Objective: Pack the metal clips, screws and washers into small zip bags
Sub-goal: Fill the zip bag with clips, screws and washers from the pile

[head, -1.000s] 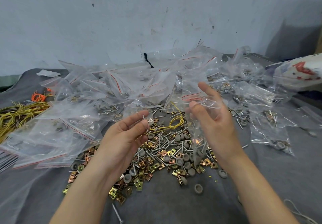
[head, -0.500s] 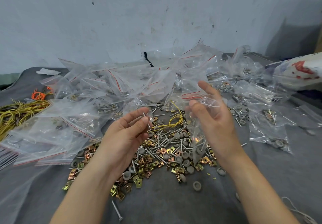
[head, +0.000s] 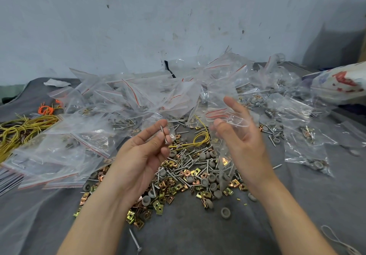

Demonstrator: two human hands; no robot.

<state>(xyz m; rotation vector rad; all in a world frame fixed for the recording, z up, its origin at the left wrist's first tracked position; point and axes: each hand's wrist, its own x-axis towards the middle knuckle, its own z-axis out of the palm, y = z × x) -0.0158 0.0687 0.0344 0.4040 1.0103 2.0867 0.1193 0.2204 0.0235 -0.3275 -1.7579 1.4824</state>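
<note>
My left hand (head: 144, 151) pinches a small silver screw (head: 164, 134) between thumb and fingertips, held upright above the pile. My right hand (head: 240, 133) holds a small clear zip bag (head: 224, 149) by its red-striped mouth; the bag hangs down and has a few screws and a brass clip inside. Under both hands lies a loose heap of brass clips (head: 176, 187), silver screws (head: 186, 163) and grey washers (head: 212, 177) on the grey cloth (head: 198, 231).
A big heap of clear zip bags (head: 122, 104) runs across the back, some filled. Yellow wire bundles (head: 21, 130) and orange ties lie at the left. A yellow wire loop (head: 200, 137) sits between my hands. A printed sack (head: 340, 82) lies at the right.
My left hand has lifted a little and turned the screw more upright, closer to the bag's mouth. My right hand keeps the bag in much the same place.
</note>
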